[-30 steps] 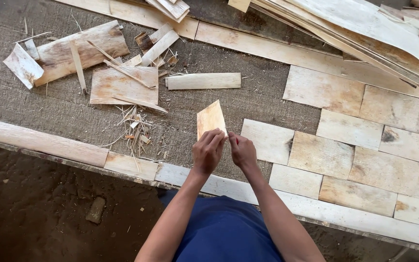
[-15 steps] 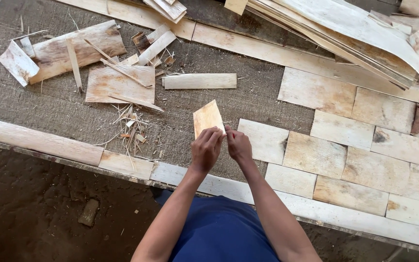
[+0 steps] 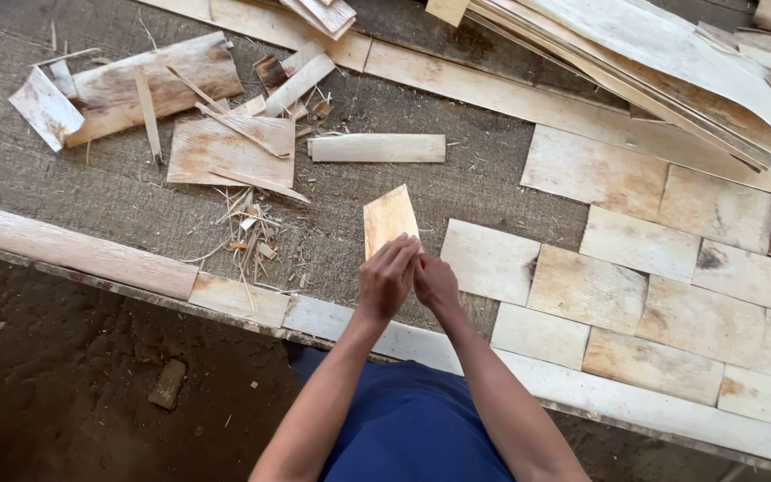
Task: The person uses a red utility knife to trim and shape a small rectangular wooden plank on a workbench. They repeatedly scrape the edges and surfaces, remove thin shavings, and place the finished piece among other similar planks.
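Note:
A small pale rectangle of thin wood veneer (image 3: 388,219) stands tilted above the rough grey work surface (image 3: 136,205). My left hand (image 3: 387,278) grips its near edge, fingers curled over it. My right hand (image 3: 435,282) presses close beside the left, pinching the same lower edge. Just to the right, flat veneer pieces (image 3: 586,286) lie side by side in rows like tiles.
Offcuts and splinters (image 3: 225,152) litter the surface to the left, with a narrow strip (image 3: 377,147) beyond the held piece. A stack of long veneer sheets (image 3: 671,54) lies at the top right. A wooden rail (image 3: 73,250) edges the bench; dirt floor (image 3: 64,393) lies below.
Both hands have stayed together on the veneer piece, which has shifted only slightly; the view has drifted a little.

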